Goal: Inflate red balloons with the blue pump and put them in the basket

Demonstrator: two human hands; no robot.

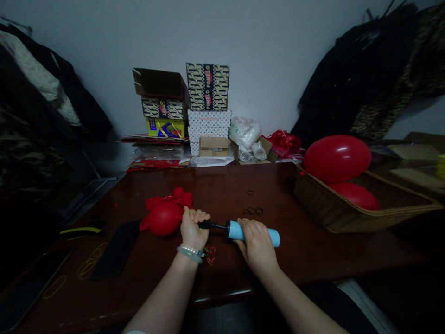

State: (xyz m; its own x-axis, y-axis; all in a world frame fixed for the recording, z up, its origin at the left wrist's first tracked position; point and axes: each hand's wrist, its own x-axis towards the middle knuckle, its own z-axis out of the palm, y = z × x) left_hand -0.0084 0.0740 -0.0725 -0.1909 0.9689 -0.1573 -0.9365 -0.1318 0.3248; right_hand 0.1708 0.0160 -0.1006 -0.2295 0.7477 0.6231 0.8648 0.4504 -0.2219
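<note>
My left hand (194,227), with bracelets at its wrist, is closed around the black end of a hand balloon pump. At the same hand is the partly inflated red balloon (165,218); its neck is hidden by my fingers. My right hand (257,241) wraps round the light blue barrel of the balloon pump (274,237). A stretch of black rod shows between the two hands. Just behind the balloon lie several small limp red balloons (179,194). Small coloured rubber bands (210,255) rest on the table near my left wrist.
A wicker basket (320,213) holding inflated red balloons (337,158) stands on the right. Black bands (253,211) lie on the brown table (222,181). At left are a dark phone-like slab (116,250) and yellowish bands (88,264). Stacked boxes (208,88) line the wall.
</note>
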